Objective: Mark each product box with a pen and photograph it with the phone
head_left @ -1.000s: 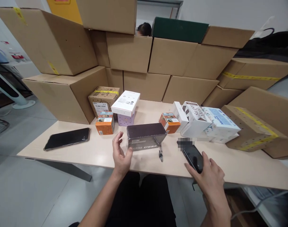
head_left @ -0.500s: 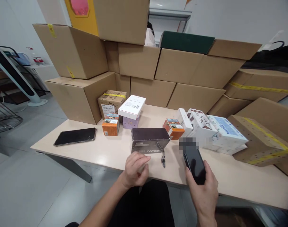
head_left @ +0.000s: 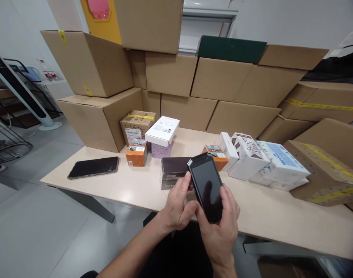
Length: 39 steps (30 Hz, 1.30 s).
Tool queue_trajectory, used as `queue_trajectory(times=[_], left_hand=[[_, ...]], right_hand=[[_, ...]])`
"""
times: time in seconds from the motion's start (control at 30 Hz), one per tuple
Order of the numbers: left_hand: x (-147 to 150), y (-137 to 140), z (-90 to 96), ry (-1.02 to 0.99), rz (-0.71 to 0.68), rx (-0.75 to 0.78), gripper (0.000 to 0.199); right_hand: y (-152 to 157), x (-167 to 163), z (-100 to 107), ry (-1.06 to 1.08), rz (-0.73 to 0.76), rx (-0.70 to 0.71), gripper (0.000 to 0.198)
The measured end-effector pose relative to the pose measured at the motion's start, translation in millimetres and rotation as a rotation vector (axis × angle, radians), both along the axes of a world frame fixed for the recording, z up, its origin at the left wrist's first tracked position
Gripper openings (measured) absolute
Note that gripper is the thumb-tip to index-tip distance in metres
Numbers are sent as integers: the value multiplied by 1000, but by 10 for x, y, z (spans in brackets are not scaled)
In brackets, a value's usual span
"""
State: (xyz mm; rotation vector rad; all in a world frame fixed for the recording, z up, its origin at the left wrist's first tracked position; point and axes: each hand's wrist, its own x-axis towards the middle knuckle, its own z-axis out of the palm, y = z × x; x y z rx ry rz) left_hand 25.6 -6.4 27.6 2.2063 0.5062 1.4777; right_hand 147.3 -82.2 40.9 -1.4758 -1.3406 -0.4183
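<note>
A thick black phone-like handheld device (head_left: 207, 187) with a dark glossy screen is tilted in front of me over the table's front edge. My right hand (head_left: 221, 231) grips its lower end, thumb on one side and fingers round the other. At the device's left edge my left hand (head_left: 180, 206) is closed, its fingertips pressed to the side and upper corner; its thumb lies by my right thumb. Behind them stands a dark, film-wrapped box (head_left: 174, 166), partly covered by the device and my left hand. The pen seen earlier is hidden.
A phone (head_left: 93, 167) lies at the table's left. Small orange boxes (head_left: 136, 154), a white box (head_left: 162, 130) on a purple box (head_left: 161, 150), and white cartons (head_left: 247, 158) stand farther back. Stacked cardboard boxes (head_left: 222, 81) wall off the rear; another carton (head_left: 329, 170) is at right.
My right hand has brought the device left and up, before the dark box. My left hand has moved right and taken hold of the device's left edge. The view has shifted slightly.
</note>
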Motion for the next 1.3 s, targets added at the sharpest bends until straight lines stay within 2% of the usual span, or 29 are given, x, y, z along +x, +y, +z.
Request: queue_trajectory(times=[0.13, 0.5, 0.93, 1.3], left_hand=[[0, -12, 10, -5, -1, -54, 68], [-14, -52, 3, -1, -40, -82, 64], [-36, -56, 3, -146, -107, -197, 59], [-65, -36, -3, -170, -114, -232, 61]], right_hand=[[12, -24, -6, 15, -5, -18, 73], [57, -2, -2, 48, -42, -32, 72], [96, -13, 30, 3, 3, -16, 74], [124, -25, 24, 12, 14, -30, 75]])
